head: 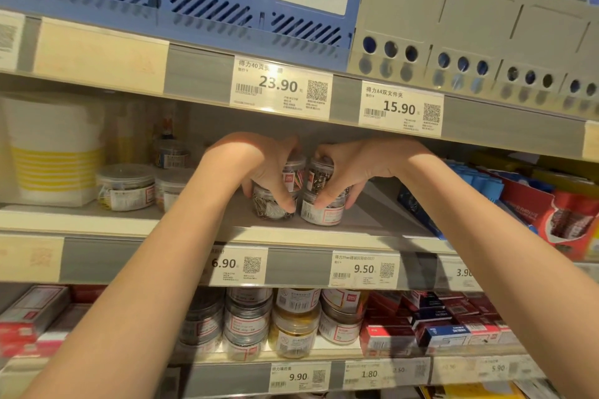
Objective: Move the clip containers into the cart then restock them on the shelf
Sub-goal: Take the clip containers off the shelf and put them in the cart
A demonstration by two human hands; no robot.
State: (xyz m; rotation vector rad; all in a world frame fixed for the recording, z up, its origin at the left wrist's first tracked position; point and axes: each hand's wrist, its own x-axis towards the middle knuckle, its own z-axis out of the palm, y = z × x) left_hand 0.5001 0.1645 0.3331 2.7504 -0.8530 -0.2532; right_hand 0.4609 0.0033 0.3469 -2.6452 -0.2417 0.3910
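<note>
Two stacks of clear round clip containers stand side by side on the middle shelf (372, 220). My left hand (259, 168) grips the left stack, fingers curled round its upper jar (293, 172) and lower jar (270, 209). My right hand (353, 168) grips the right stack, with its upper jar (319, 173) under the fingers and thumb on the lower jar (322, 212). Both lower jars rest on the shelf board. The cart is out of view.
More clip jars (126, 188) and a white-and-yellow stack (52, 152) sit to the left on the same shelf. Red and blue boxes (557, 207) fill the right. The shelf edge above (291, 113) hangs just over my hands. Jars (295, 321) and boxes crowd the shelf below.
</note>
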